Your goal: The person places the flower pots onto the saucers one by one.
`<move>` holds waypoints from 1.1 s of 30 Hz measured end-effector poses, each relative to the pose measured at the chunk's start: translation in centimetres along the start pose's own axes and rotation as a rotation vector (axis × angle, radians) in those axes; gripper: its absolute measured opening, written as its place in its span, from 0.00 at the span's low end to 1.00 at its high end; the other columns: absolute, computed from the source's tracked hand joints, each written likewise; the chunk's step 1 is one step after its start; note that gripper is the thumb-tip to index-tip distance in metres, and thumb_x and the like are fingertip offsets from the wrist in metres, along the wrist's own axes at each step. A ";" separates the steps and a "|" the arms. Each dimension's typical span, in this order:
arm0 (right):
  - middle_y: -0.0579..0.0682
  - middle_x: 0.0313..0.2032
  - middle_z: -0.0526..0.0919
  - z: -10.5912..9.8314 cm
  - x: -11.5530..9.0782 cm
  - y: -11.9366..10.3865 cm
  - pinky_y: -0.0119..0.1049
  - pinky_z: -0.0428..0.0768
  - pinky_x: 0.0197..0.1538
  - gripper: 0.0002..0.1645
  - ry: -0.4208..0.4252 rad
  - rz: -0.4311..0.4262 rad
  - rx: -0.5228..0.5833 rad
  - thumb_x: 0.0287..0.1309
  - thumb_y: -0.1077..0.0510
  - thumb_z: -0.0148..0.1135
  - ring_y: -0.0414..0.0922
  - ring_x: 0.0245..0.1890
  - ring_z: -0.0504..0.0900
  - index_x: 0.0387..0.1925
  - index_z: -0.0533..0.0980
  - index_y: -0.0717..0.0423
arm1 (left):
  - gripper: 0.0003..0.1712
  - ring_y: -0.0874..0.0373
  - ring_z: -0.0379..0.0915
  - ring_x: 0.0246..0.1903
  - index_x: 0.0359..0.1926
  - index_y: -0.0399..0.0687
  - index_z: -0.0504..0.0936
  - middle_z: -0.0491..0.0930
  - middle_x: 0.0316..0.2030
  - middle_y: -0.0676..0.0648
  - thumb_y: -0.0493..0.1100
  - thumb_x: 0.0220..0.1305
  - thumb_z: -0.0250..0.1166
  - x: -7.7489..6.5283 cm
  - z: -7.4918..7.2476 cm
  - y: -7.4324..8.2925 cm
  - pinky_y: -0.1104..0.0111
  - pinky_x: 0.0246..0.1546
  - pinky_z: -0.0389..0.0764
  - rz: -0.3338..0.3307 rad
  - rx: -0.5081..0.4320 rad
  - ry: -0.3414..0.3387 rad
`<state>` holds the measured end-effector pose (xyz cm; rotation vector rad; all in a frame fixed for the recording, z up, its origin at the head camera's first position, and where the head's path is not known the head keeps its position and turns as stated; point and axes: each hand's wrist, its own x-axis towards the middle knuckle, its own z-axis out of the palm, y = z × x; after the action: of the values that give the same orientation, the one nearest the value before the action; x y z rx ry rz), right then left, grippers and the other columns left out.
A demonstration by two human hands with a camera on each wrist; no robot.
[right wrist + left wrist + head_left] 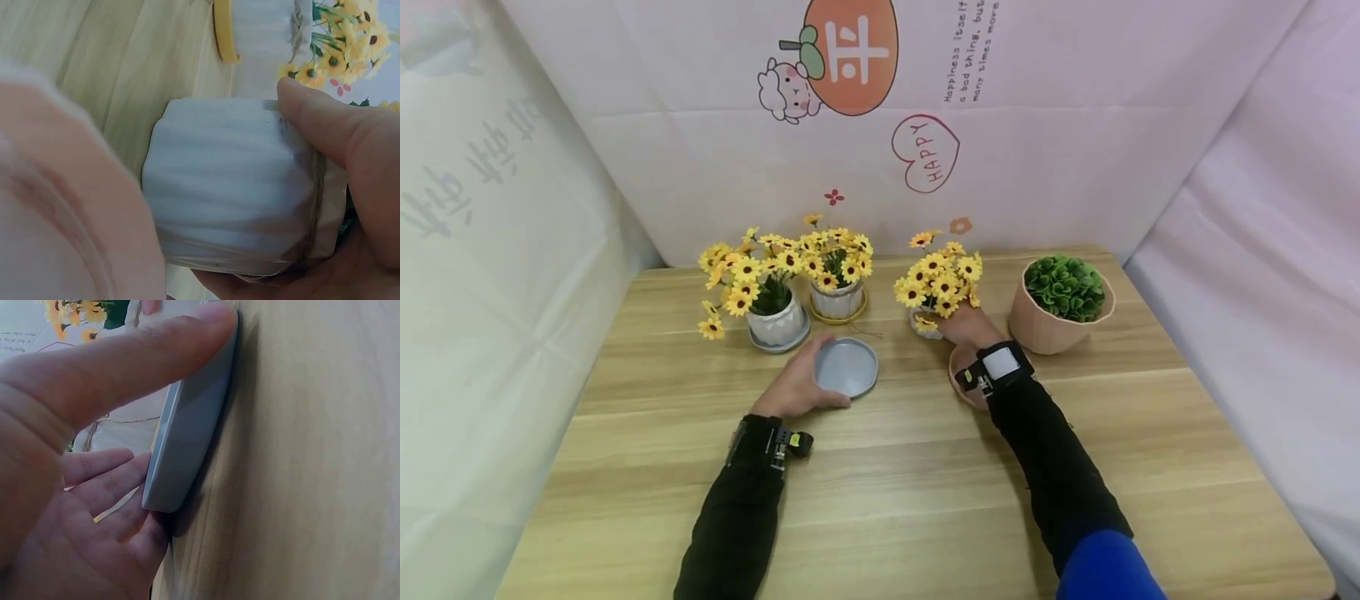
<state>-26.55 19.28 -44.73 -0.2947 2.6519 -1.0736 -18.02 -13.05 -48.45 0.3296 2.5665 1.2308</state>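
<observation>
My left hand (pixel 796 385) holds a round grey saucer (pixel 847 367) by its rim. In the left wrist view, thumb and fingers span the saucer (pixel 190 428), which is on or just above the wood. My right hand (pixel 973 327) grips a white ribbed flowerpot (pixel 231 181) with twine round its top; yellow daisies (pixel 942 279) rise from it. Whether that pot touches the table cannot be told. Below the right wrist a pink saucer (pixel 957 382) lies partly hidden; it also fills the left side of the right wrist view (pixel 69 169).
Two more white pots of yellow daisies stand behind the left hand, one (pixel 778 325) on a grey saucer, the other (pixel 837 302) on a yellow saucer (pixel 842 319). A larger pink pot (pixel 1048 327) with green leaves is right of the right hand. A printed cloth (pixel 700 150) hangs behind the wooden table (pixel 887 500).
</observation>
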 end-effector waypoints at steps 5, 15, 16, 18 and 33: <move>0.63 0.73 0.69 0.3 -0.3 -0.4 0.51 0.70 0.71 0.37 -0.024 0.011 -0.021 0.78 0.50 0.54 0.57 0.66 0.71 0.79 0.60 0.60 | 0.69 0.40 0.57 0.79 0.83 0.48 0.54 0.60 0.80 0.41 0.47 0.47 0.88 0.1 0.0 0.1 0.44 0.80 0.62 0.004 0.002 -0.001; 0.59 0.62 0.78 1.5 -0.9 -1.2 0.43 0.74 0.55 0.31 -0.069 0.015 -0.025 0.79 0.48 0.55 0.53 0.53 0.77 0.75 0.67 0.57 | 0.69 0.40 0.58 0.78 0.83 0.48 0.54 0.60 0.80 0.41 0.49 0.47 0.88 0.2 0.0 -0.2 0.43 0.79 0.63 0.008 -0.007 -0.005; 0.59 0.63 0.78 1.6 -1.0 -1.3 0.44 0.74 0.55 0.31 -0.070 0.011 -0.010 0.78 0.49 0.56 0.54 0.53 0.76 0.75 0.68 0.56 | 0.69 0.40 0.58 0.78 0.83 0.48 0.54 0.60 0.80 0.41 0.49 0.47 0.88 0.1 -0.1 -0.2 0.43 0.79 0.64 0.009 -0.009 -0.005; 0.59 0.62 0.78 1.8 -1.2 -1.6 0.45 0.76 0.56 0.30 -0.068 0.006 0.014 0.78 0.49 0.57 0.54 0.54 0.77 0.73 0.69 0.57 | 0.69 0.40 0.59 0.78 0.83 0.48 0.54 0.60 0.80 0.41 0.49 0.46 0.88 0.1 -0.1 -0.2 0.43 0.78 0.64 0.007 -0.010 -0.004; 0.56 0.56 0.79 3.6 -2.4 -3.0 0.39 0.73 0.46 0.27 -0.073 -0.017 0.071 0.76 0.47 0.61 0.49 0.42 0.75 0.69 0.73 0.53 | 0.69 0.40 0.58 0.78 0.83 0.49 0.54 0.60 0.80 0.41 0.47 0.47 0.88 0.0 -0.1 0.0 0.43 0.78 0.64 0.003 -0.017 -0.008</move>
<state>-22.92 15.53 -44.69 -0.3366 2.5456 -1.1377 -18.07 -13.12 -48.34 0.3343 2.5487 1.2492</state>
